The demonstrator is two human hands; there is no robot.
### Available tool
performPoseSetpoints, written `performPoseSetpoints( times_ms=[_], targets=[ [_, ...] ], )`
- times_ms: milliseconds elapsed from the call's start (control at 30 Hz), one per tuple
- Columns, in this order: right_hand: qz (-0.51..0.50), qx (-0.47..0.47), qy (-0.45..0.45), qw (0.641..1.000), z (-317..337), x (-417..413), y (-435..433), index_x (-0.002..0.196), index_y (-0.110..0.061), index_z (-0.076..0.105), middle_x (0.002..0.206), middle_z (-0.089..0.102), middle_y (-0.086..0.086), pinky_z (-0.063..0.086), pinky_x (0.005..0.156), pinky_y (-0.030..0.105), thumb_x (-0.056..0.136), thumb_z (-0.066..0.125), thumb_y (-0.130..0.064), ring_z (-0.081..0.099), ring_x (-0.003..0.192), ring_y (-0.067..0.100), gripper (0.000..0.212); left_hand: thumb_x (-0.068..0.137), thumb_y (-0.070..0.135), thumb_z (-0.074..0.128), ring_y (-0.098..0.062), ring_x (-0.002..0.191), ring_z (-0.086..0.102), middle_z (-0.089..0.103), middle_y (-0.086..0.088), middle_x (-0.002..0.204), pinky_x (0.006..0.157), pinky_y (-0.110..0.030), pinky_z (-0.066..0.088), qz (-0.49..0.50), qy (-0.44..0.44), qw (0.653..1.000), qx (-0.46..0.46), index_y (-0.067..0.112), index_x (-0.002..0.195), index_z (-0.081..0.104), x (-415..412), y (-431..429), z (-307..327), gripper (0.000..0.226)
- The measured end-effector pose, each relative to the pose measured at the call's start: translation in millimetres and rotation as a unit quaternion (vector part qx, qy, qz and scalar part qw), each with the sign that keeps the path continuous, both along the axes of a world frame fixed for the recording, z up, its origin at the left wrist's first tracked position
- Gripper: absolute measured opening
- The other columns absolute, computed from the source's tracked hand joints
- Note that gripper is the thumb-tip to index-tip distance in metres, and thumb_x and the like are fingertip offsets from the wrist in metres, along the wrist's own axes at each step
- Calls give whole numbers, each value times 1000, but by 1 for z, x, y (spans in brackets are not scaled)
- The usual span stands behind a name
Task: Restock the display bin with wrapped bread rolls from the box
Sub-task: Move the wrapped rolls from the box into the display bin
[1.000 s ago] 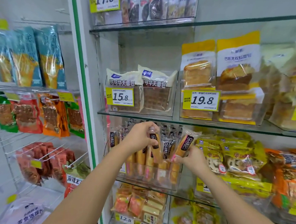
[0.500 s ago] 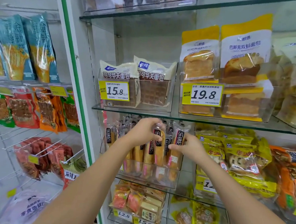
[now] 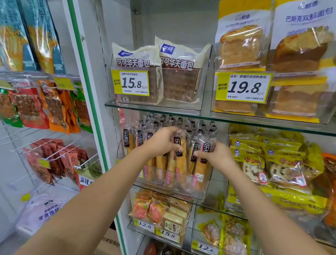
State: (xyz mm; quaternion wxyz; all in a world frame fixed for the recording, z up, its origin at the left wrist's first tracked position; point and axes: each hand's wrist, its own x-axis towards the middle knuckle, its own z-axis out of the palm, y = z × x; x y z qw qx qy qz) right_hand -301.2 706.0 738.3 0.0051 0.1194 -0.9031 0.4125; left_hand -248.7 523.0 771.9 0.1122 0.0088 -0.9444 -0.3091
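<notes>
Clear-wrapped bread rolls point(image 3: 161, 164) stand upright and packed close in the display bin point(image 3: 189, 185) at the middle of the frame, under a glass shelf point(image 3: 164, 109). A second ago the right hand point(image 3: 218, 157) held the end roll point(image 3: 204, 161) tilted outward at the bin's right side. Now it stands straight with the rest, the fingers point(image 3: 199, 154) curled on it, seemingly pressing it into line. The left hand point(image 3: 161, 142) still grips the top of the middle roll point(image 3: 179, 158), fingers closed round it. The bin looks close to full.

The supply box cannot be picked out. The cardboard point(image 3: 109, 242) at the lower edge may be another carton. The back rows and the rolls behind both hands are hidden.
</notes>
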Motion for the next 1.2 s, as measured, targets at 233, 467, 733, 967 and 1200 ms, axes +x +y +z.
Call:
performPoseSetpoints(
  times_ms=[233, 467, 733, 967, 1200],
  targets=[
    [9, 14, 208, 978, -6, -2, 4, 123, -26, 56, 110, 64, 2, 48, 76, 30, 80, 72, -35, 60, 89, 18, 47, 78, 19, 76, -25, 122, 50, 46, -10, 140, 97, -30, 39, -33, -43, 996, -65, 12, 142, 38, -21, 26, 8, 75],
    [13, 30, 202, 979, -23, -4, 8, 111, -21, 64, 123, 59, 3, 43, 98, 36, 80, 72, -33, 52, 117, 22, 35, 77, 18, 77, -26, 121, 52, 55, -11, 132, 96, -32, 41, -34, -74, 993, -88, 10, 141, 40, -28, 31, -5, 75],
    [16, -33, 180, 983, -19, 3, 8, 109, -17, 63, 112, 55, -2, 46, 92, 31, 80, 74, -21, 57, 105, 18, 31, 75, 15, 78, -18, 85, 54, 64, -5, 104, 69, -27, 41, -40, -99, 993, -57, 16, 108, 60, -22, 31, -13, 38],
    [7, 0, 187, 982, -17, 5, 15, 112, -19, 62, 122, 51, 4, 44, 99, 34, 78, 75, -24, 54, 112, 21, 36, 76, 20, 77, -28, 119, 54, 52, -12, 135, 95, -40, 46, 27, -44, 981, -186, 15, 142, 35, -9, 47, -12, 79],
    [17, -35, 325, 945, -24, 41, 15, 116, -15, 57, 118, 49, 2, 37, 95, 22, 88, 62, -21, 48, 115, 17, 29, 84, 27, 68, -23, 125, 45, 36, -6, 141, 94, -33, 46, 83, 128, 973, -176, 20, 140, 35, 41, 47, -33, 66]
  ],
)
